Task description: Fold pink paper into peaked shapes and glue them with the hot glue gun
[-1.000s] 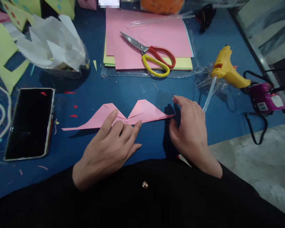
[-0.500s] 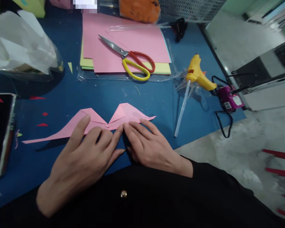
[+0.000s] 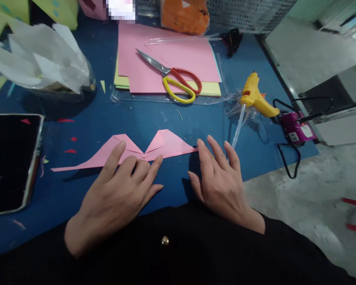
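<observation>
Pink folded paper (image 3: 169,143) lies lengthwise on the blue desk (image 3: 142,116), taken as clock centre: two peaks toward 12, thin tails toward 9 and 3. Left hand (image 3: 118,186) at 6–7 o'clock, palm down, fingers parted, outer ones extended, middle ones bent; fingertips rest on paper's lower part. Right hand (image 3: 221,184) at 4 o'clock, fingers spread, thumb apart; one fingertip at the 3 o'clock tail, firm contact or not, can't tell. Red scraps (image 3: 70,151) at 9–10, between paper and phone (image 3: 10,166), which is at 9. Scissors (image 3: 163,71) at 1 o'clock, on paper stack (image 3: 136,81). Yellow glue gun (image 3: 253,97) at 2, clear stick in its rear, running down toward right hand. Plastic bag (image 3: 55,63) of white paper at 10–11.
</observation>
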### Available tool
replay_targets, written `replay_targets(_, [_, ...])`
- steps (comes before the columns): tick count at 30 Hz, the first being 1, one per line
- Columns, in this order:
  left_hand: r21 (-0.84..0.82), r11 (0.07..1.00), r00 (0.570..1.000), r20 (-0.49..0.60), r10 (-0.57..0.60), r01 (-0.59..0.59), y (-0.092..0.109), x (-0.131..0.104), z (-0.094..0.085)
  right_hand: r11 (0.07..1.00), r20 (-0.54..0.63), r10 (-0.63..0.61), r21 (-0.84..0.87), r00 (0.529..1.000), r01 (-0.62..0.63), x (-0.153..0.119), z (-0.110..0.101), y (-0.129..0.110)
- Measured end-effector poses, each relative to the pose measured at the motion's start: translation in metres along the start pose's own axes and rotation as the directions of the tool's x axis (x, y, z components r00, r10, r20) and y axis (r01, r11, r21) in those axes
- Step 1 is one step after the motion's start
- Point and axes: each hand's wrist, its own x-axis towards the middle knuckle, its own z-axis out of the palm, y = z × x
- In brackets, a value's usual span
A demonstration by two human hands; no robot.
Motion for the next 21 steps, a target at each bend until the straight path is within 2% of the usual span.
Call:
replay_targets(2, [0.002, 1.0, 1.0, 0.009, -0.014, 0.014, 0.002, 0.0, -0.001, 0.982, -0.001, -0.157, 0.101, 0.988, 0.157, 0.004, 0.005, -0.003])
replay_targets(5, [-0.036, 0.998, 0.999, 0.031, -0.044, 0.045, 0.002, -0.003, -0.004, 0.893, 0.001, -0.372, 0.272, 0.928, 0.358, 0.012, 0.016, -0.008])
replay_targets(7, [-0.108, 0.987, 0.993, 0.02, -0.12, 0.121, -0.001, -0.008, -0.005, 0.873, 0.003, -0.401, 0.304, 0.916, 0.382, 0.016, 0.021, -0.01])
replay_targets(9, [-0.195, 0.949, 0.968, 0.002, -0.252, 0.247, -0.005, -0.015, -0.007, 0.874, -0.001, -0.418, 0.272, 0.909, 0.402, 0.02, 0.023, -0.012])
replay_targets(12, [-0.278, 0.849, 0.889, 0.041, -0.457, 0.449, -0.013, -0.023, -0.007, 0.866, 0.003, -0.474, 0.183, 0.88, 0.466, 0.027, 0.021, -0.015])
replay_targets(14, [-0.309, 0.782, 0.835, 0.095, -0.541, 0.542, -0.017, -0.025, -0.006, 0.862, 0.034, -0.497, 0.138, 0.867, 0.488, 0.033, 0.019, -0.018])
replay_targets(17, [-0.363, 0.716, 0.797, 0.166, -0.581, 0.597, -0.022, -0.024, -0.002, 0.866, 0.102, -0.497, 0.124, 0.862, 0.485, 0.038, 0.017, -0.021])
replay_targets(21, [-0.402, 0.685, 0.787, 0.186, -0.589, 0.608, -0.027, -0.022, 0.002, 0.872, 0.127, -0.487, 0.136, 0.864, 0.471, 0.04, 0.017, -0.023])
